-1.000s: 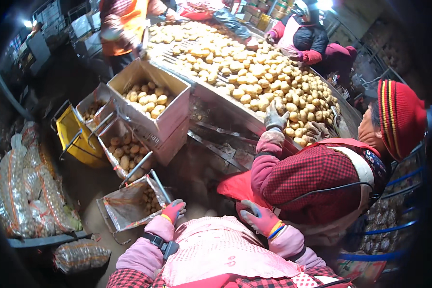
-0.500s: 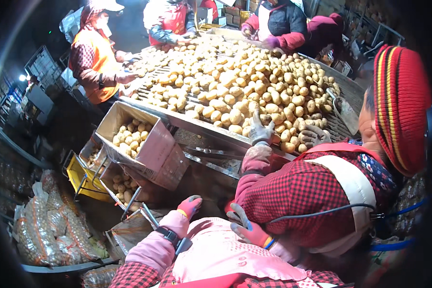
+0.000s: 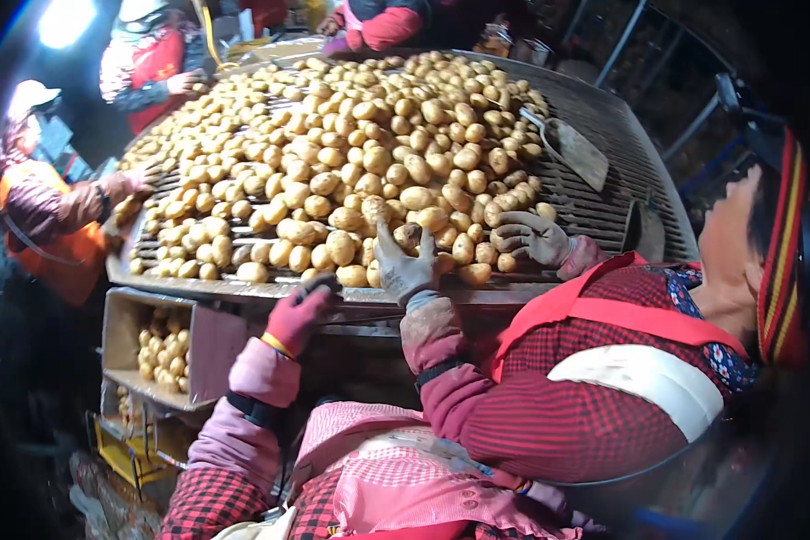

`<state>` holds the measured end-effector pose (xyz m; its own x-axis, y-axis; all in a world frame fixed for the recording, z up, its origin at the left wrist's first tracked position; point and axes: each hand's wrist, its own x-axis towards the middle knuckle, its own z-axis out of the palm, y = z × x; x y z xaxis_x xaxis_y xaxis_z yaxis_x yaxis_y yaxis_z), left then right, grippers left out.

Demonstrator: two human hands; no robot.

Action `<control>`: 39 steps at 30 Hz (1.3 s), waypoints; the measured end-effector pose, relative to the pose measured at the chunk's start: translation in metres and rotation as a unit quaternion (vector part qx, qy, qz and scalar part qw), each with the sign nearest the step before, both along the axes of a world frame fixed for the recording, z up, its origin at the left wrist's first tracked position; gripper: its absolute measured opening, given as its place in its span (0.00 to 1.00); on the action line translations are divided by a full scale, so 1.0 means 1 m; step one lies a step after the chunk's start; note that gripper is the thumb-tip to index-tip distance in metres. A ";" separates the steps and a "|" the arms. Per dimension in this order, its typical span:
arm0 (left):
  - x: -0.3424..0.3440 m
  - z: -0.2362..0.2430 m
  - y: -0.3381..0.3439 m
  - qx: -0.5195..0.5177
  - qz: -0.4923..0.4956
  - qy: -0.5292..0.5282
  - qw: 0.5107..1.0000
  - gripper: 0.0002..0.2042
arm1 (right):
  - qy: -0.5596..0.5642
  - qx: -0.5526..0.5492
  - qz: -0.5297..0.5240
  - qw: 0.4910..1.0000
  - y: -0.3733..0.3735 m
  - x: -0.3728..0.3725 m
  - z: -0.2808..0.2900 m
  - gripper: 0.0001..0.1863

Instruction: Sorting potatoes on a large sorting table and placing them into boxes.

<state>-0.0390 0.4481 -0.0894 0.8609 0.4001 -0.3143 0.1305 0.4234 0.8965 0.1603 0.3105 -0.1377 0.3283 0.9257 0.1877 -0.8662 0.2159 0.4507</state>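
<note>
My left hand (image 3: 299, 315), in a pink glove with dark fingertips, reaches to the near edge of a slatted table (image 3: 594, 112). Its fingers are loosely bent and apart, with no potato seen in them. Potatoes (image 3: 342, 184) lie heaped across the slats just beyond it. Low against my pink checked apron (image 3: 396, 486) is my right hand (image 3: 463, 457), grey fingers stretched out flat, somewhat blurred and partly hidden by a co-worker's sleeve. Nothing shows in it. Beside my left hand, the co-worker's gloved left hand (image 3: 407, 263) touches the potatoes; their other glove (image 3: 533, 238) is farther right.
The co-worker (image 3: 558, 405) leans in close on my right. A cardboard box (image 3: 220, 351) of potatoes stands below the table at left, above a yellow crate (image 3: 135, 459). A metal scoop (image 3: 576, 153) lies on the slats. Other people stand along the far and left sides.
The view has swung right and closer to the table. My left hand has risen forward to the table edge. My right hand stays low by the apron, now more covered by the co-worker's sleeve.
</note>
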 end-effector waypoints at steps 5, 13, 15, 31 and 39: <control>0.007 -0.024 0.086 -0.021 -0.034 0.025 0.999 0.18 | -0.020 -0.100 0.015 0.995 0.001 0.007 -0.012 0.48; -0.071 -0.040 0.159 -0.218 -0.088 0.056 0.970 0.22 | -0.825 -0.540 -0.134 0.101 0.051 -0.083 0.053 0.42; -0.089 -0.016 0.175 -0.237 -0.072 0.019 0.969 0.23 | -0.815 -0.574 -0.061 -0.037 0.107 -0.072 0.070 0.43; -0.037 0.006 0.284 -0.256 0.072 -0.233 0.935 0.26 | -0.970 -0.238 -0.025 -0.043 0.188 -0.048 0.064 0.34; -0.056 0.017 0.233 -0.357 0.190 -0.014 0.914 0.27 | -0.962 -0.160 -0.137 -0.176 0.222 -0.081 -0.002 0.25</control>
